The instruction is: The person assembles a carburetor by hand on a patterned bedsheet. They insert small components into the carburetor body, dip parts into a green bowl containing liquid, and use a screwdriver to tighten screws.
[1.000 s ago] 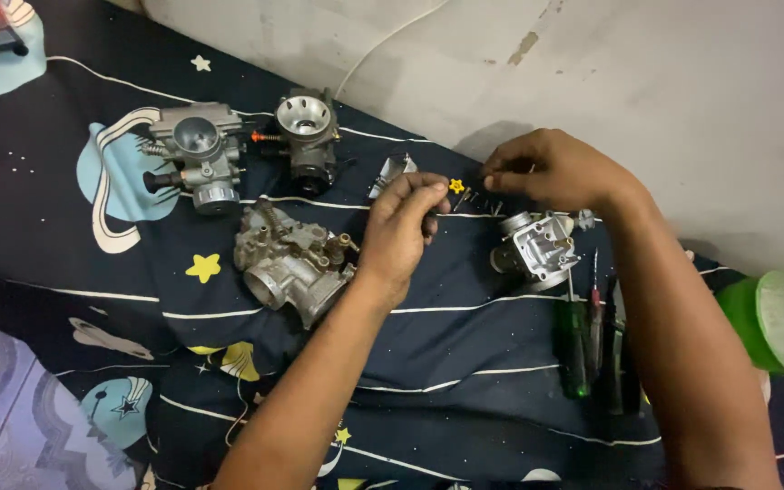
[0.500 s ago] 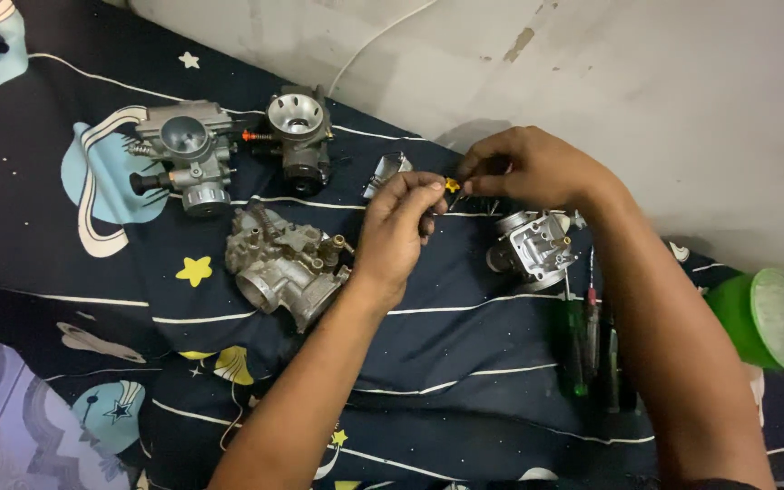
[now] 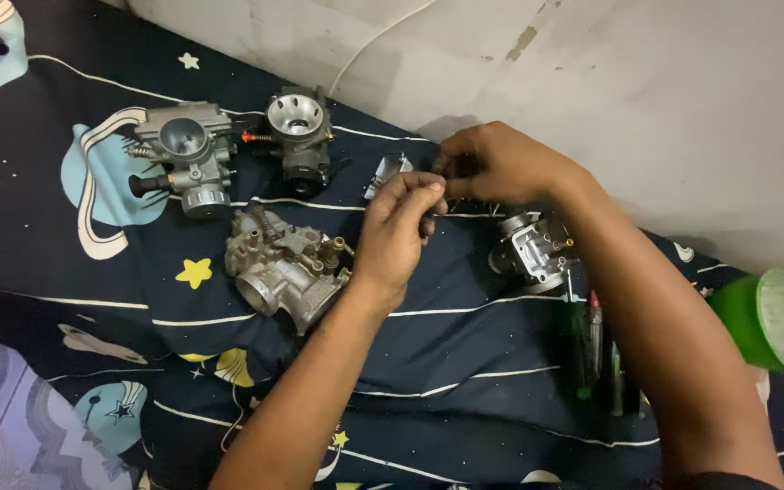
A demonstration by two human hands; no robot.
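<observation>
Take the dark star-printed cloth [image 3: 465, 345] as the ground and the silver throttle body [image 3: 285, 269] lying on it as the landmark.

Up and to the left of the throttle body rests a grey carburetor [image 3: 183, 154] with its round bore facing up. Just right of that one, directly above the landmark, sits a darker carburetor [image 3: 299, 136] with a shiny open mouth.

Right of the throttle body, and nearly touching it at the wrist, is the left hand [image 3: 394, 238]. Its fingers are pinched together at the tips, pointing up and to the right. Just right of them is the right hand [image 3: 501, 163], fingers curled in and closed toward the same spot.

The two sets of fingertips meet above the cloth on a small part [image 3: 440, 189], which lies up and right of the left hand's fingers and at the lower left edge of the right hand. Both hands are equally close to it. It is almost wholly covered, so its shape and long axis cannot be told.

A small shiny metal piece [image 3: 387, 171] lies half hidden behind the left hand. Farther right sits an open carburetor body [image 3: 537, 249], then screwdrivers [image 3: 592, 349] below it, partly under the right forearm. A green cup [image 3: 773, 319] is at the far right.
</observation>
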